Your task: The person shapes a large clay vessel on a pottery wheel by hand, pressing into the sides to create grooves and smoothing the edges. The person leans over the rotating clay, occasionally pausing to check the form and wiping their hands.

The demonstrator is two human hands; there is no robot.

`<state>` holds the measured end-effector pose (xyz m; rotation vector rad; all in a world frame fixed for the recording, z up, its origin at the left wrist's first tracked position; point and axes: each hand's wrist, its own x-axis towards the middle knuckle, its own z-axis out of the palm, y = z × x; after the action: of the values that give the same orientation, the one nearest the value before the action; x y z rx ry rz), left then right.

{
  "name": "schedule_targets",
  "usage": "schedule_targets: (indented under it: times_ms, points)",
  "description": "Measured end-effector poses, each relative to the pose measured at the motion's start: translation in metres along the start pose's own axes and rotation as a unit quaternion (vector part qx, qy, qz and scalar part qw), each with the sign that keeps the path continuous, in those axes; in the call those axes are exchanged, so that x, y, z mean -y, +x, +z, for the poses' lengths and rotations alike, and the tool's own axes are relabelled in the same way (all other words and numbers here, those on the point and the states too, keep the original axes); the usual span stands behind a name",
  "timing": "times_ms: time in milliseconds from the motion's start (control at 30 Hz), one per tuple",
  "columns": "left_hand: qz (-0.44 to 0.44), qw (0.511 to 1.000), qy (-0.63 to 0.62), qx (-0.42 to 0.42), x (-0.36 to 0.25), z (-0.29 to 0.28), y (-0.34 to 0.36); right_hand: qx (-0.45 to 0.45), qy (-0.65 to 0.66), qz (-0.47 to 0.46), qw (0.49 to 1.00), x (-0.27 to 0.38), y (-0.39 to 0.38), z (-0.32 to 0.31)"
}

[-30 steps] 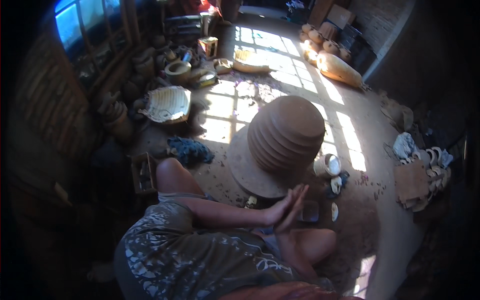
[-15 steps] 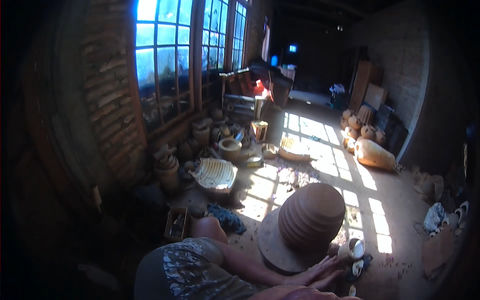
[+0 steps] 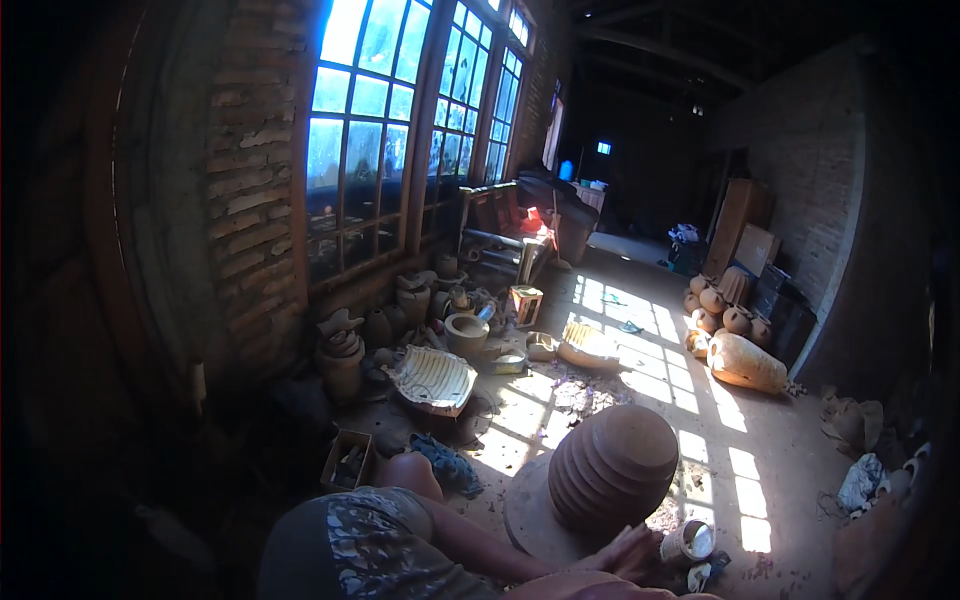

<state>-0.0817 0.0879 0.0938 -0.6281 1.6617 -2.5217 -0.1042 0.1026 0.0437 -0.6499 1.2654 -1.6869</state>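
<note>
1. At the near bottom edge of the head view, one hand point(image 3: 628, 553) is seen with its fingers stretched out flat toward the base of a ribbed, dome-shaped brown clay pot point(image 3: 612, 466); whether it is the left or the right cannot be told, and the other hand is hidden below the frame.
2. The ribbed pot is stood mouth-down on a round, flat clay-coloured disc point(image 3: 528, 508) on the dusty floor, just beyond the fingertips, which lie at or just beside its lower rim.
3. Just right of the hand, a small pale cylindrical tin point(image 3: 688, 541) is lying tilted on the floor.
4. A bare knee point(image 3: 408, 472) and a grey patterned garment point(image 3: 350, 545) are seen to the left of the disc, with a crumpled blue cloth point(image 3: 447, 464) beside the knee.
5. Farther left, a small open cardboard box point(image 3: 348, 459) is set near a shallow, ribbed whitish tray point(image 3: 433, 377).
6. Along the far left, unfired clay vessels point(image 3: 342, 352) are ranged below a tall, many-paned window point(image 3: 380, 130) in a brick wall.
7. At the far right, a large oval terracotta jar point(image 3: 746, 362) is laid on its side, with rounder pots point(image 3: 722, 310) stacked behind it.
</note>
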Motion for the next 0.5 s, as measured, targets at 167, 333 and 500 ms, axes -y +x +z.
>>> schedule_targets:
  times_ms: [167,333,500]
  points:
    - [0.04,0.996,-0.072,-0.027,0.011,0.001,0.005,-0.015,0.015,0.003,1.0,-0.002,-0.003,-0.004]
    - [-0.028,0.822,-0.568,-0.018,-0.008,-0.013,0.004,-0.026,0.031,-0.005,0.999,0.001,-0.007,-0.009]
    - [-0.117,-0.2,-0.965,-0.125,-0.046,-0.005,-0.001,-0.032,0.054,-0.003,0.998,-0.001,-0.014,-0.012]
